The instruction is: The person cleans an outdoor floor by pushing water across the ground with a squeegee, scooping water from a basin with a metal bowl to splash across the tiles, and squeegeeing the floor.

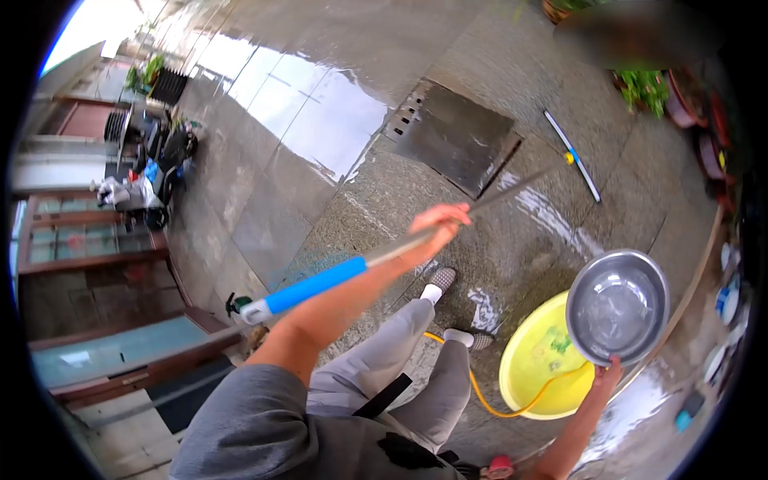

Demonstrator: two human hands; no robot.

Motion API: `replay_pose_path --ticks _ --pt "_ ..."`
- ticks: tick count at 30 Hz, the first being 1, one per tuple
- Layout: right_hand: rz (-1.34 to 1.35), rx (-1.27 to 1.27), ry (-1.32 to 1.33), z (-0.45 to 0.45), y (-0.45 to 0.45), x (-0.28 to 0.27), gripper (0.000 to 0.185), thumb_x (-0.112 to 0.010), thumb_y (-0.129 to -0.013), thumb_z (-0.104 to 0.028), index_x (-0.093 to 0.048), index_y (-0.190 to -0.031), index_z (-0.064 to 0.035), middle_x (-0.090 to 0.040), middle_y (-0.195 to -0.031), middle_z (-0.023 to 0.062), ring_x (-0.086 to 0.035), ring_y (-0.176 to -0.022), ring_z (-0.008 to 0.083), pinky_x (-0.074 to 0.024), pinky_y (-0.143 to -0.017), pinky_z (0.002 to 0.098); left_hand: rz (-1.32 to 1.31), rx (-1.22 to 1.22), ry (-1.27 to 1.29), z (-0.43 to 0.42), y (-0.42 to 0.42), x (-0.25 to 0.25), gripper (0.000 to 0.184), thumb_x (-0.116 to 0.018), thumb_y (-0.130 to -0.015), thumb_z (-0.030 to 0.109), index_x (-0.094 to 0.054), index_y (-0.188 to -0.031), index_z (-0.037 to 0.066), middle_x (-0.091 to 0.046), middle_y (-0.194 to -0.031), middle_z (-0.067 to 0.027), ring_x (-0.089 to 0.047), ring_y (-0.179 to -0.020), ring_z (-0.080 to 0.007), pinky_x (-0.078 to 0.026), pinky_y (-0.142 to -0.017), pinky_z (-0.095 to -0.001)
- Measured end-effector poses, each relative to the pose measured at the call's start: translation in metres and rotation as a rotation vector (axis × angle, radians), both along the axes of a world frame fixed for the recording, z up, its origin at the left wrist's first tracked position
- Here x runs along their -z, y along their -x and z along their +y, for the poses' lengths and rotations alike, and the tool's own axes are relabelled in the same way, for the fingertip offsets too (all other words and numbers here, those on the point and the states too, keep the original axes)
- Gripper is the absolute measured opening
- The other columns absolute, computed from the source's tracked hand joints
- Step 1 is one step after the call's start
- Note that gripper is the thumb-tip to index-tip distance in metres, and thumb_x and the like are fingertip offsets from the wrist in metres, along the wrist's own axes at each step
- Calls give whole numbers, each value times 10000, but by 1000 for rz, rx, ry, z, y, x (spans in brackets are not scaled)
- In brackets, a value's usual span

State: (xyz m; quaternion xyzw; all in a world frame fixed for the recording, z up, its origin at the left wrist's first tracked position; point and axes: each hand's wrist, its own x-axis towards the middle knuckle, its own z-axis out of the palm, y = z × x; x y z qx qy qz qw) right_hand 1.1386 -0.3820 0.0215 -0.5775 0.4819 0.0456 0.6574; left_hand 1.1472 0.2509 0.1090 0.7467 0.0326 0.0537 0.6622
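Observation:
My left hand [436, 230] is closed round the metal pole of a floor squeegee, midway along its length. The squeegee's blue grip [314, 286] lies along my forearm. Its narrow head [573, 157] with a yellow joint is at the far end, over the wet ground. My right hand [610, 371] grips the near rim of a steel basin [618, 308], tilted so that its shiny inside shows. Partly behind the basin stands a yellow tub [512, 370] with something green in it. A yellow-orange hose [490, 406] runs over the tub's rim.
Wet paving slabs [320, 188] surround a dark metal drain cover [456, 132]. Potted plants [644, 90] line the upper right. A scooter [156, 172] stands by the building at left. A ledge [680, 308] with dishes runs along the right.

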Motion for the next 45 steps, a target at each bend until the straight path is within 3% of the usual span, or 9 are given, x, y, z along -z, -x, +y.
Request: replay_pose_path --ticks 3,8,15,20,24,30,34,36,45 --pt "-173 -178 322 137 -115 -67 682 -590 -733 -65 -393 -1384 -109 -587 -1082 79 -613 -781 204 -547 -582 322 114 -23 48 3 17 -1 241 -531 -895 44 -618 -1117 71 -582 -1251 -135 -484 -1262 -243 -415 -1031 -364" --pt "-567 -723 795 437 -225 -173 722 -552 -802 -71 -278 -1470 -82 -471 -1393 170 -475 -1268 316 -364 -1053 415 60 -7 148 7 26 4 238 -566 -885 91 -611 -1118 70 -584 -1210 -111 -443 -1298 -240 -399 -1003 -350" --pt "-791 -490 993 583 -261 -226 731 -563 -802 -104 -298 -1471 -232 -326 -1490 142 -569 -1141 347 -487 -900 444 126 -9 174 16 8 -16 234 -556 -906 88 -616 -1131 62 -585 -1228 -107 -432 -1312 -238 -402 -1016 -356" --pt "-784 -400 1088 507 -250 -185 721 -525 -827 -15 -287 -1480 -205 -281 -1512 158 -472 -1266 350 -459 -987 438 122 -16 180 11 7 -6 230 -564 -915 100 -625 -1132 57 -589 -1224 -108 -462 -1288 -244 -403 -1021 -365" --pt "-597 -252 976 370 -208 -104 650 -494 -844 16 -269 -1453 -7 -323 -1477 218 -411 -1314 357 -356 -1100 397 144 -33 72 3 10 -12 223 -563 -918 104 -625 -1123 40 -605 -1194 -103 -459 -1292 -244 -384 -1043 -378" --pt "93 171 723 140 -60 16 545 -588 -870 -109 -424 -1386 -51 -570 -1269 202 -589 -1111 329 -472 -951 401 178 -21 60 -19 6 -18 232 -509 -931 80 -581 -1143 20 -567 -1256 -148 -512 -1226 -252 -441 -993 -371" --pt "38 327 525 22 86 112 570 -588 -883 -220 -397 -1395 -60 -579 -1231 216 -594 -1086 354 -485 -902 458 228 -59 33 -37 -4 -26 236 -498 -929 75 -554 -1148 9 -535 -1282 -180 -543 -1168 -221 -479 -943 -340" --pt "567 220 586 -7 133 131 637 -566 -893 -289 -305 -1438 -89 -578 -1219 222 -586 -1080 384 -485 -882 504 216 -67 7 -48 -9 -28 227 -490 -933 83 -547 -1139 5 -538 -1274 -180 -539 -1168 -228 -486 -944 -352" --pt "1066 164 701 10 209 253 660 -569 -862 -451 -320 -1420 -201 -592 -1178 234 -609 -994 423 -498 -829 529 190 -47 -97 -93 -2 -22 200 -432 -954 80 -501 -1139 45 -559 -1208 -129 -415 -1318 -298 -478 -964 -419"
